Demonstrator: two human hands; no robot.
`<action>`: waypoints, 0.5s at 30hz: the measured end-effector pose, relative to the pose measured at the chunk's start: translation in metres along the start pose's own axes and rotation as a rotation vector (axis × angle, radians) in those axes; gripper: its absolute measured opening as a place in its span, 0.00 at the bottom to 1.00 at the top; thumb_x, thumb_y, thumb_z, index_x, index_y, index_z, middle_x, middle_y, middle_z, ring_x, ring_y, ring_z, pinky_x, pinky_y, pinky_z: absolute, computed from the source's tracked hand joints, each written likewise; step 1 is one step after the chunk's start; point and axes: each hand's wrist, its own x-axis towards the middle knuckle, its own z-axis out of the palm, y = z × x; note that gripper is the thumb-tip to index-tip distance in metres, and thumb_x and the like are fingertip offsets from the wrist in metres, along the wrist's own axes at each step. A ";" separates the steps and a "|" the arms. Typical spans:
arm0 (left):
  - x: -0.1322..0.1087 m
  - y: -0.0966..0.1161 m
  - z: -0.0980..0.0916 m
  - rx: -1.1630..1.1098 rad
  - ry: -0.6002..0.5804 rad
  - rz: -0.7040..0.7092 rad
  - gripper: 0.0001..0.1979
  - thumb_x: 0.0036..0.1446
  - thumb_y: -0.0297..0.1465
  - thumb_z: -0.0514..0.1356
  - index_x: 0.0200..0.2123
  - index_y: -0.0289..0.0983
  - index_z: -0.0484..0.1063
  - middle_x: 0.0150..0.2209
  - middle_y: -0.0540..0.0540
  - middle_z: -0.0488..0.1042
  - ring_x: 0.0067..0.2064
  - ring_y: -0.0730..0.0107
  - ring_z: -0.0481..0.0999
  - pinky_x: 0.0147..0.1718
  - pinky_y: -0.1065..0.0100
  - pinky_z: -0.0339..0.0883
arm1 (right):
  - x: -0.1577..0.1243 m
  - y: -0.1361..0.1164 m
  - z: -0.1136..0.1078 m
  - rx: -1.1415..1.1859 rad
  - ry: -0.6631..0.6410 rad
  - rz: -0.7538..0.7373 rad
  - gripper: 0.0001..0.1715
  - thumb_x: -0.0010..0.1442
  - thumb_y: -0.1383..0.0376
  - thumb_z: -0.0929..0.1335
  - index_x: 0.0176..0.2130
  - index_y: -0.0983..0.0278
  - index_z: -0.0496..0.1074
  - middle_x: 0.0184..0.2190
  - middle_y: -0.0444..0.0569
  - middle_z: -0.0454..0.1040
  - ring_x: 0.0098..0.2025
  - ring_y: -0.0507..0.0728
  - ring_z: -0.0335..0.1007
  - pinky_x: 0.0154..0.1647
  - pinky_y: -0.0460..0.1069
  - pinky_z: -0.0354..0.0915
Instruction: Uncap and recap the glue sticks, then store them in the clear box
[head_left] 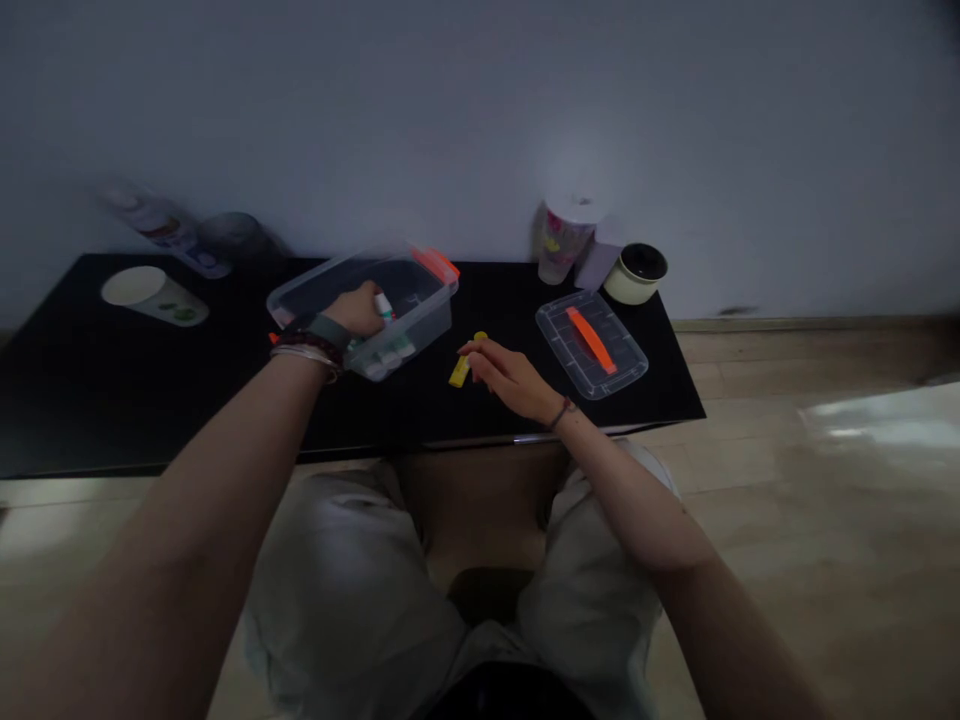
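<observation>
My left hand reaches into a clear plastic box, its fingers closed on a small white-capped tube with green and red on its body. Several similar white-capped tubes show through the box's near wall. To the right of the box, my right hand hovers low above the table, thumb and fingers loosely apart. A small yellow stick-shaped item lies just under its fingertips, partly covered by them. Whether the fingers touch it is hard to see.
The box's clear lid with an orange handle lies on the black table at right. Behind it stand a patterned cup and a cream pot with a dark top. At left are a white paper cup and a blurred bottle.
</observation>
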 end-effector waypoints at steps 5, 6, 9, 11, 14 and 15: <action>0.005 0.000 0.003 0.102 -0.086 -0.104 0.28 0.57 0.33 0.65 0.56 0.23 0.65 0.54 0.25 0.75 0.52 0.51 0.76 0.49 0.57 0.69 | -0.001 -0.002 -0.002 -0.026 -0.028 -0.012 0.23 0.72 0.50 0.59 0.50 0.63 0.70 0.32 0.43 0.72 0.34 0.51 0.69 0.38 0.46 0.61; 0.006 0.000 0.004 0.106 -0.088 -0.114 0.25 0.57 0.34 0.65 0.53 0.22 0.67 0.52 0.25 0.76 0.51 0.50 0.77 0.48 0.56 0.70 | -0.001 -0.002 -0.002 -0.027 -0.034 -0.013 0.23 0.72 0.51 0.59 0.50 0.63 0.70 0.33 0.43 0.72 0.34 0.51 0.69 0.39 0.46 0.61; 0.010 -0.003 0.007 0.120 -0.108 -0.142 0.20 0.56 0.34 0.66 0.45 0.22 0.71 0.44 0.28 0.79 0.47 0.51 0.78 0.46 0.55 0.71 | 0.000 -0.002 -0.002 -0.027 -0.042 -0.024 0.22 0.71 0.51 0.59 0.50 0.64 0.70 0.33 0.43 0.72 0.34 0.51 0.69 0.39 0.46 0.61; 0.013 -0.006 0.009 0.132 -0.125 -0.144 0.17 0.55 0.33 0.67 0.40 0.23 0.72 0.39 0.31 0.80 0.44 0.53 0.78 0.44 0.56 0.71 | 0.000 -0.002 -0.002 -0.039 -0.046 -0.030 0.22 0.71 0.51 0.59 0.49 0.64 0.70 0.32 0.43 0.72 0.34 0.51 0.69 0.39 0.46 0.61; 0.018 -0.008 0.013 0.151 -0.122 -0.128 0.11 0.54 0.31 0.67 0.33 0.27 0.71 0.30 0.37 0.79 0.41 0.57 0.77 0.43 0.57 0.71 | 0.001 -0.003 -0.001 -0.066 -0.058 -0.024 0.22 0.72 0.52 0.58 0.49 0.63 0.70 0.32 0.43 0.71 0.33 0.50 0.69 0.38 0.46 0.60; 0.019 -0.009 0.014 0.154 -0.115 -0.121 0.10 0.54 0.30 0.66 0.31 0.28 0.71 0.27 0.39 0.78 0.40 0.58 0.77 0.43 0.57 0.71 | 0.001 -0.003 -0.001 -0.075 -0.062 -0.023 0.22 0.72 0.52 0.58 0.49 0.63 0.70 0.32 0.43 0.71 0.33 0.51 0.69 0.38 0.46 0.60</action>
